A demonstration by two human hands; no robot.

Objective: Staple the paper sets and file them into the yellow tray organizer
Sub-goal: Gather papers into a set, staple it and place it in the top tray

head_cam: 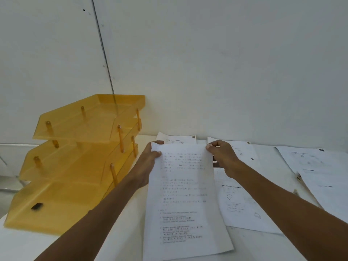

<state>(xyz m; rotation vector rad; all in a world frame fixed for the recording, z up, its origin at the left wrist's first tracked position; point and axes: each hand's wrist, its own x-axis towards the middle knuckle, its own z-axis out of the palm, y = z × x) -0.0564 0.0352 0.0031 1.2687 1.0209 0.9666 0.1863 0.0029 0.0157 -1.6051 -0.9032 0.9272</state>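
A set of white printed sheets [185, 200] is lifted in front of me, its far edge held by both hands. My left hand [148, 162] pinches the far left corner, thumb on top. My right hand [222, 157] pinches the far right corner the same way. The yellow tray organizer [75, 162], three translucent stacked tiers on pegs, stands at the left of the white table, just left of my left forearm. No stapler can be made out; something dark and small shows under my right hand.
More printed sheets lie on the table: one [243, 204] under my right forearm, two [177, 139] against the wall, and a stack [320, 170] at the right. A small black item [37, 206] sits in the lowest tray. A white wall stands close behind.
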